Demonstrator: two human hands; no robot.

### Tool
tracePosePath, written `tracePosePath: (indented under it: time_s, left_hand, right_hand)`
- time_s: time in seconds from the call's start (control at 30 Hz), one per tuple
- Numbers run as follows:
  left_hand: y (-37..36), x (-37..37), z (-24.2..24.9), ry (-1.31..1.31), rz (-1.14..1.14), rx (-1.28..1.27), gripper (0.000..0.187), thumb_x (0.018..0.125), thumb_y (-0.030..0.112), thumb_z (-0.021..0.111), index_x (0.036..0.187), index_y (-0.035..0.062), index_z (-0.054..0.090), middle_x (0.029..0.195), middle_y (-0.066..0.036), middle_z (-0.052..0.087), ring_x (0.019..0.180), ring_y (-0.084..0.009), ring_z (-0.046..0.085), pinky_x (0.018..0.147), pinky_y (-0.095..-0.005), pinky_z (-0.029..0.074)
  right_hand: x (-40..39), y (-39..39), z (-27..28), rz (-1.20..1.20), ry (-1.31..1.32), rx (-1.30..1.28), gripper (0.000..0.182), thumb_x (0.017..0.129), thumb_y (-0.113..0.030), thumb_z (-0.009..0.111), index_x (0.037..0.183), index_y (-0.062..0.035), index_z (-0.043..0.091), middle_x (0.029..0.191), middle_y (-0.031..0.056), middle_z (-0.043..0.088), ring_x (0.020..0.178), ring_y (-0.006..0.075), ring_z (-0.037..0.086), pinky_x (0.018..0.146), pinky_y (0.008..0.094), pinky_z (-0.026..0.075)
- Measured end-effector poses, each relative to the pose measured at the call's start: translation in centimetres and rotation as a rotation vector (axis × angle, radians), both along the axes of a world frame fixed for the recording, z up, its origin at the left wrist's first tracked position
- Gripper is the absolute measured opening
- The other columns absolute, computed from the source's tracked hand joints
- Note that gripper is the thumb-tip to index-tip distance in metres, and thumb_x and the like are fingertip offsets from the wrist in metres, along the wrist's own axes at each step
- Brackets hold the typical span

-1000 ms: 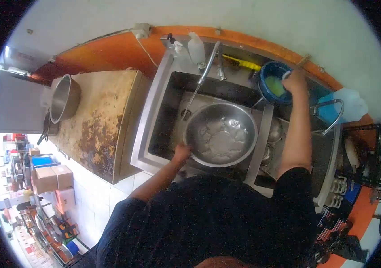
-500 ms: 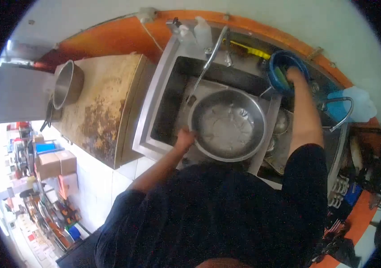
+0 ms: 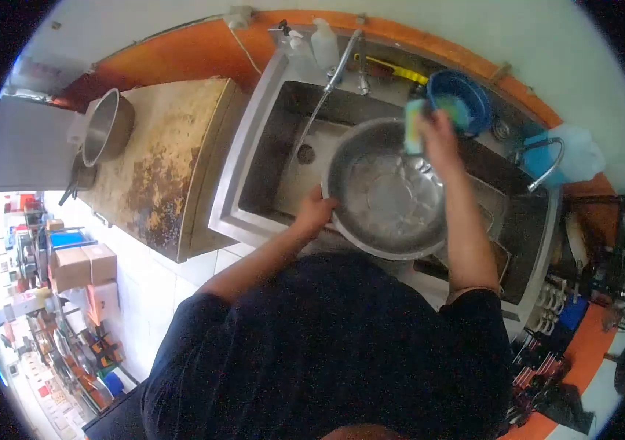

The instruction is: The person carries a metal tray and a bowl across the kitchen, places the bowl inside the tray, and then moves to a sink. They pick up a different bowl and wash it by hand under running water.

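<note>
A wide metal basin [image 3: 386,192] lies tilted over the sink [image 3: 254,176], its right part across the divider. My left hand [image 3: 315,213] is closed on the basin's left rim, thumb over the edge. Above the basin's far rim, my right hand [image 3: 441,143] grips a green and yellow sponge [image 3: 414,126], slightly smeared by motion. Just behind that hand, a blue plastic bowl [image 3: 483,103] stands at the back of the sink, with something greenish inside.
A bent tap [image 3: 338,70] reaches over the left sink bowl; another tap [image 3: 553,169] is at right. Pump bottles [image 3: 325,48] and a yellow-handled brush [image 3: 406,73] line the back ledge. On the left, a worn cabinet top [image 3: 169,139] carries a metal pot [image 3: 111,130].
My right hand has come out of the blue bowl with the sponge and moved left over the basin. The basin has shifted right relative to the sink, my left hand still on its rim.
</note>
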State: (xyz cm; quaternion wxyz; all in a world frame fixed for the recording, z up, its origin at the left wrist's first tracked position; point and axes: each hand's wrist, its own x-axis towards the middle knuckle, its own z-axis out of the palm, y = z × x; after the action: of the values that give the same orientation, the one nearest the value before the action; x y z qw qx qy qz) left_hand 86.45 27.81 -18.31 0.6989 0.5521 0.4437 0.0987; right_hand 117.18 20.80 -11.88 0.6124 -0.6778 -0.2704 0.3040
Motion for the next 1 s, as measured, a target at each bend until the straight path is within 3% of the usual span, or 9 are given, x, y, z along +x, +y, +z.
tracePosePath:
  time_s: [0.03,0.23,0.33,0.43,0.57,0.67,0.83,0.9,1.0]
  left_hand:
    - [-0.5,0.2,-0.3,-0.072,0.028,0.086,0.027,0.077,0.009,0.059,0.102,-0.0007,0.056,0.085,-0.011,0.064,0.068,-0.0222,0.06,0.058,-0.0352,0.049]
    - [-3.0,0.0,2.4,0.01,-0.091,0.108,0.035,0.082,0.011,0.06,0.115,-0.0012,0.054,0.095,-0.015,0.065,0.082,-0.0261,0.061,0.077,-0.0386,0.049]
    - [-4.6,-0.5,0.7,-0.017,-0.157,0.324,0.037,0.082,0.014,0.062,0.113,-0.0019,0.051,0.102,-0.019,0.061,0.093,-0.0321,0.058,0.085,-0.0426,0.045]
    - [-6.5,-1.3,0.4,0.148,-0.101,0.539,0.034,0.08,0.013,0.063,0.109,0.0001,0.051,0.091,-0.017,0.061,0.082,-0.0282,0.06,0.074,-0.0404,0.048]
    - [-6.9,-1.4,-0.7,-0.064,-0.001,0.573,0.035,0.08,0.013,0.062,0.11,0.0,0.05,0.098,-0.019,0.059,0.09,-0.0291,0.058,0.079,-0.0419,0.046]
    - [-7.4,-1.0,-0.8,0.003,0.013,0.726,0.039,0.074,0.012,0.062,0.108,-0.0033,0.05,0.101,-0.023,0.055,0.098,-0.041,0.054,0.087,-0.0454,0.044]
    - [-7.3,-2.1,-2.7,-0.102,0.054,0.556,0.04,0.074,0.012,0.061,0.109,-0.0031,0.05,0.103,-0.025,0.054,0.1,-0.0425,0.052,0.09,-0.0468,0.041]
    - [-7.1,-1.8,-0.8,-0.048,0.046,0.609,0.041,0.074,0.011,0.061,0.11,-0.0032,0.05,0.105,-0.025,0.054,0.101,-0.0424,0.052,0.09,-0.0468,0.041]
    - [-7.3,-1.8,-0.6,0.025,0.024,0.713,0.044,0.073,0.011,0.061,0.113,-0.0032,0.049,0.108,-0.025,0.053,0.104,-0.0423,0.051,0.092,-0.0466,0.041]
  right_hand:
    - [-1.7,0.7,-1.8,-0.045,-0.342,-0.148,0.036,0.083,-0.033,0.067,0.104,-0.0072,0.052,0.087,0.0095,0.059,0.081,0.0255,0.058,0.074,0.0366,0.046]
    - [-11.0,1.1,-3.0,0.077,-0.763,0.104,0.035,0.086,-0.028,0.064,0.116,-0.0127,0.053,0.099,0.0156,0.058,0.094,0.0324,0.057,0.082,0.0423,0.045]
    - [-12.8,0.6,-1.9,0.269,-1.193,0.008,0.044,0.089,-0.018,0.057,0.132,-0.0278,0.052,0.109,0.0174,0.056,0.098,0.0359,0.055,0.083,0.0473,0.044]
    - [-10.7,0.6,-3.5,0.052,-1.415,-0.201,0.046,0.087,-0.015,0.056,0.132,-0.0262,0.051,0.115,0.0183,0.054,0.1,0.0393,0.054,0.084,0.0507,0.043]
    - [-9.3,0.2,-4.3,-0.377,-1.389,-0.392,0.05,0.084,-0.018,0.055,0.133,-0.0272,0.051,0.117,0.0205,0.055,0.105,0.0407,0.052,0.088,0.0517,0.04]
    - [-12.7,1.1,-4.8,0.149,-1.363,-0.066,0.049,0.084,-0.018,0.056,0.132,-0.0267,0.053,0.116,0.0204,0.056,0.106,0.0408,0.051,0.09,0.052,0.04]
    - [-11.3,1.1,-3.8,0.109,-1.288,-0.299,0.048,0.085,-0.018,0.055,0.132,-0.0277,0.053,0.118,0.0195,0.055,0.109,0.0412,0.05,0.093,0.0532,0.039]
    - [-9.5,0.8,-4.3,-0.392,-1.333,-0.509,0.047,0.085,-0.018,0.055,0.131,-0.0279,0.054,0.118,0.0205,0.055,0.108,0.042,0.051,0.091,0.053,0.04]
    - [-11.6,1.4,-5.2,-0.165,-1.247,-0.299,0.044,0.086,-0.019,0.056,0.128,-0.029,0.056,0.121,0.0207,0.054,0.111,0.0419,0.049,0.092,0.0536,0.038]
